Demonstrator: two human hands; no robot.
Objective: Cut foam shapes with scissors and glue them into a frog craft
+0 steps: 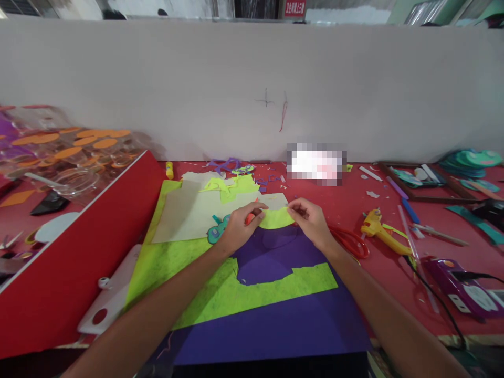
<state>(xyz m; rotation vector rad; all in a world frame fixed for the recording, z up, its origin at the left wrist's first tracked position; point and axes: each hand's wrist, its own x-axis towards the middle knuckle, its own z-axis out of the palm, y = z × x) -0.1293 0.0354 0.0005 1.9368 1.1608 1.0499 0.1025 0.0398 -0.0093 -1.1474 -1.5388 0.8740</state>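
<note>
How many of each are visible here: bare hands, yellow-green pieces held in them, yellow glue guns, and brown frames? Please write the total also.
Bare hands: 2 (left hand, right hand)
Held yellow-green piece: 1
Yellow glue gun: 1
Brown frame: 1
Total: 5

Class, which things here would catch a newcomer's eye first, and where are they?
Probably first, the bright yellow-green piece held between the left hand and right hand, near the picture's middle. Next, the yellow glue gun on the red table at right. Then the orange discs at far left.
</note>
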